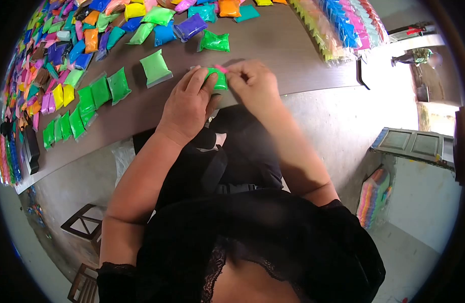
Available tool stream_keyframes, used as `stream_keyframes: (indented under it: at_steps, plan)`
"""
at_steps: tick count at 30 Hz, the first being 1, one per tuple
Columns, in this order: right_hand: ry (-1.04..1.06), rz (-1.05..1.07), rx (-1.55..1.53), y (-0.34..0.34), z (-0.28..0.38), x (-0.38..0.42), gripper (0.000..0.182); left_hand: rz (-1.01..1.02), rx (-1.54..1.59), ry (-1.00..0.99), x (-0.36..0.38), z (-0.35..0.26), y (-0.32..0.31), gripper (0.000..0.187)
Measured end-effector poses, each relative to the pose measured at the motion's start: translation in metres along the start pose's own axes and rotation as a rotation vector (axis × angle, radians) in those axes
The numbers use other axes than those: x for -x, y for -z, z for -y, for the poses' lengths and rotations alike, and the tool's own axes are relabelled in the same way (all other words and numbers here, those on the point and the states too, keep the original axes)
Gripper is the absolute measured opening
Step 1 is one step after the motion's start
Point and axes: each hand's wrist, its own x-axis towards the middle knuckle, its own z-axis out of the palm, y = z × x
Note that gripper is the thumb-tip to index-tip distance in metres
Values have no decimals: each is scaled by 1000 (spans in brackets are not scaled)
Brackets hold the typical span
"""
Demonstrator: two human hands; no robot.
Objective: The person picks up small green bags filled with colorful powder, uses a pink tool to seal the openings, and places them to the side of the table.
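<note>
At the table's near edge, my left hand (186, 103) is closed on a small green packet (220, 81), with its thumb and fingers around the packet's left side. My right hand (252, 83) is at the packet's upper right corner, its fingers pinched on a small bright pink piece (221, 68), too small to name. A light green packet (156, 67) lies just left of my left hand, and a green packet (215, 41) lies beyond both hands. Further left, several green packets (100, 92) lie in an uneven row, some overlapping.
A large heap of multicoloured packets (91, 40) covers the table's far left. Strips of packets in colour rows (338, 30) stand at the far right of the brown table (273, 45). A wooden chair (83, 222) is at lower left, a cabinet (414, 144) at right.
</note>
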Motion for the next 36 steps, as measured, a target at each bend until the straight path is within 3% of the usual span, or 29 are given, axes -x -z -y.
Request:
stream_keyframes:
  at_steps: [1,6,11,15,18,21,24,27,30,33,36]
  plan:
    - [155,6,106,-4,1,1,11,-1,14,-3,-2,0,2,42]
    - [141,20,384,8,3,-11,12,19,12,12,-2,-2,4,39]
    - [170,81,214,8,6,-8,13,15,-7,28,-1,-1,2,43]
    - [161,43,350,13,-4,-17,15,11,-48,17,-3,-7,6,43]
    - [177,34,261,15,-14,-22,13,124,-60,96,-8,-13,18,44]
    - [-2,-99,7,14,-13,-14,11,127,184,237,-7,-9,22,45]
    - [-92,-161,-69,14,-7,-8,10,-43,80,-96,-7,1,17,42]
    - [-16,-105,-44,12,-6,-5,10,14,57,-89,-4,-4,7,39]
    - [258,-33,43,1,-3,0,8,2,90,-89,-2,-1,1,37]
    - [293,-13,285,-7,-8,-6,7,13,82,-88,-3,-2,1,37]
    - [301,-1,308,-4,-10,-19,10,18,84,-65,-5,-4,3,36]
